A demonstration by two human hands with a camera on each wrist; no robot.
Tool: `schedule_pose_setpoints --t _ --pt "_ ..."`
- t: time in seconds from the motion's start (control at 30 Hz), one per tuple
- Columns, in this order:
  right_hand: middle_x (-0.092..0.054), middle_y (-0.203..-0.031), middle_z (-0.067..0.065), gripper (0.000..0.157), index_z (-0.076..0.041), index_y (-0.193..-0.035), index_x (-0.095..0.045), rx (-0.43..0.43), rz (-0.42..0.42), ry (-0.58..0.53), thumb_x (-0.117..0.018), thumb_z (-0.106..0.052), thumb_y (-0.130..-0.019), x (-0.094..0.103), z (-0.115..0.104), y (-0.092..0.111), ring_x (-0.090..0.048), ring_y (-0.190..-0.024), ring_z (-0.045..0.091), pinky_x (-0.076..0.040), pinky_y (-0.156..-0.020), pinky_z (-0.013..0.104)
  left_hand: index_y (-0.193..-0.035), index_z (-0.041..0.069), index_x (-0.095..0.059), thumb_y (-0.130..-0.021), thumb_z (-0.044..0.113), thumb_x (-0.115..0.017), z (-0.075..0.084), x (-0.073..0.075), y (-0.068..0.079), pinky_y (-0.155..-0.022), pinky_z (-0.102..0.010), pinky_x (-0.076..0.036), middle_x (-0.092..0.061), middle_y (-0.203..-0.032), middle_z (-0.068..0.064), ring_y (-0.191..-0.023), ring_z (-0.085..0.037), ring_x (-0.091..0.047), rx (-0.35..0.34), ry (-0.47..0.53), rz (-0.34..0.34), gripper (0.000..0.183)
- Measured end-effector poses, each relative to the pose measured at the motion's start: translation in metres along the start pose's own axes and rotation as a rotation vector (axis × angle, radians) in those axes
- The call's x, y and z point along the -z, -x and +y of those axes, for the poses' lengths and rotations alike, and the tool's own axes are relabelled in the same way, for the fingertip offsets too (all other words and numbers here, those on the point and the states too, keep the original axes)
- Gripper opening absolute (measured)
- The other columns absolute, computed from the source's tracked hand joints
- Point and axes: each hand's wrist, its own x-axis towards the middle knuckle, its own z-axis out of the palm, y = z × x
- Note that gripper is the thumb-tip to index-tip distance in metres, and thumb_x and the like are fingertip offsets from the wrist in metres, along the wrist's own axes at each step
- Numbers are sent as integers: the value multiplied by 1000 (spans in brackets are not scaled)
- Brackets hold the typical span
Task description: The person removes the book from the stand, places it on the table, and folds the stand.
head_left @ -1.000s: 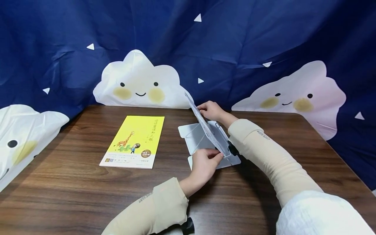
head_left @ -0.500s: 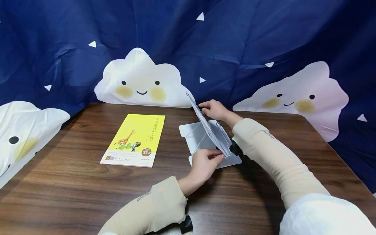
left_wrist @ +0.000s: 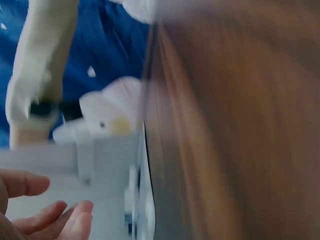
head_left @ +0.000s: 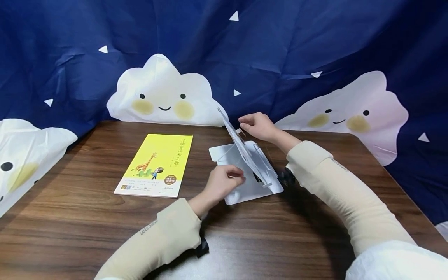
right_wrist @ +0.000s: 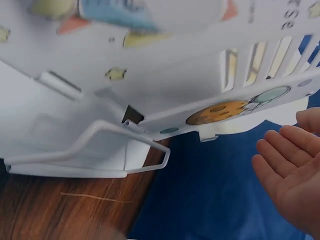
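Observation:
A white book stand (head_left: 241, 149) stands on the table, its back panel tilted up from a flat base (head_left: 238, 197). Cartoon prints, slots and a bent wire support (right_wrist: 85, 140) show on the panel's rear side in the right wrist view. My left hand (head_left: 222, 182) hovers over the left side of the base, thumb and fingers apart and holding nothing. Behind the panel's upper part is my right hand (head_left: 258, 126), palm toward it, with relaxed fingers and a gap to the panel in the right wrist view.
A yellow children's book (head_left: 154, 165) lies flat on the wooden table (head_left: 87, 225), left of the stand. Behind the table hangs a dark blue curtain (head_left: 262, 46) with smiling clouds. Black wrist straps sit on both sleeves.
My left hand has let go of the panel's lower edge and drawn back to the left. My right hand has moved away from the panel to the right. The stand keeps its tilt.

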Motion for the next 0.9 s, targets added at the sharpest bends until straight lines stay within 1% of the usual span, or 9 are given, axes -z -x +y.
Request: schedule_pose_setpoints --t 0.1,0.23,0.3,0.4,0.5,0.6,0.7,0.77,0.9 --pt "-56 -109 12 31 -2 -113 -56 0 5 -25 -51 -16 -86 1 -6 5 -51 -101 22 -40 -83 33 -86 0 -65 -71 11 -65 -7 14 -5 -61 -22 -45 -64 -82 -7 -72 -16 -60 19 -83 32 19" --pt "-56 -109 12 29 -1 -111 -57 7 31 -74 -51 -15 -86 1 -12 11 -52 -100 21 -41 -82 32 -93 -1 -61 -70 19 -68 -15 28 -11 -62 -27 -44 -62 -81 -9 -71 -17 -57 74 -258 48 31" --pt "-56 -109 12 28 -1 -110 -57 12 51 -96 -51 -16 -87 1 -14 14 -52 -99 21 -41 -82 32 -101 -2 -57 -69 24 -70 -18 33 -14 -66 -30 -43 -60 -87 -11 -76 -20 -55 94 -333 17 43" --pt "-57 -108 11 28 -1 -109 -58 31 79 -130 -51 -17 -87 2 -18 20 -53 -98 19 -41 -82 31 -114 -5 -48 -67 29 -72 -22 37 -18 -77 -34 -41 -55 -103 -16 -90 -25 -52 100 -398 -69 63" --pt "-57 -107 11 29 0 -109 -58 68 90 -180 -51 -19 -87 1 -21 29 -53 -96 19 -41 -81 31 -119 -6 -40 -63 29 -75 -27 37 -22 -84 -36 -37 -48 -114 -19 -100 -28 -47 71 -409 -142 75" --pt "-57 -106 13 30 3 -108 -57 104 87 -258 -50 -18 -88 -1 -22 42 -53 -96 21 -41 -82 32 -115 -5 -41 -60 27 -77 -31 35 -27 -82 -35 -38 -49 -108 -17 -95 -26 -47 30 -389 -179 73" --pt "-58 -104 15 30 5 -107 -56 122 79 -314 -49 -17 -88 -6 -22 55 -53 -95 23 -41 -81 32 -108 -3 -44 -58 25 -79 -35 34 -32 -78 -33 -39 -51 -99 -15 -89 -25 -48 -20 -352 -191 67" --pt "-58 -104 16 31 6 -107 -56 130 78 -322 -49 -18 -88 -8 -22 65 -53 -95 23 -41 -81 32 -106 -2 -44 -57 24 -79 -39 33 -35 -76 -32 -39 -51 -97 -14 -87 -24 -48 -31 -343 -195 66" --pt "-57 -106 14 32 4 -108 -56 130 82 -321 -48 -20 -89 -13 -20 84 -53 -96 19 -41 -81 31 -105 -2 -45 -57 26 -79 -45 31 -39 -75 -31 -40 -51 -95 -13 -83 -22 -48 -9 -352 -212 66"
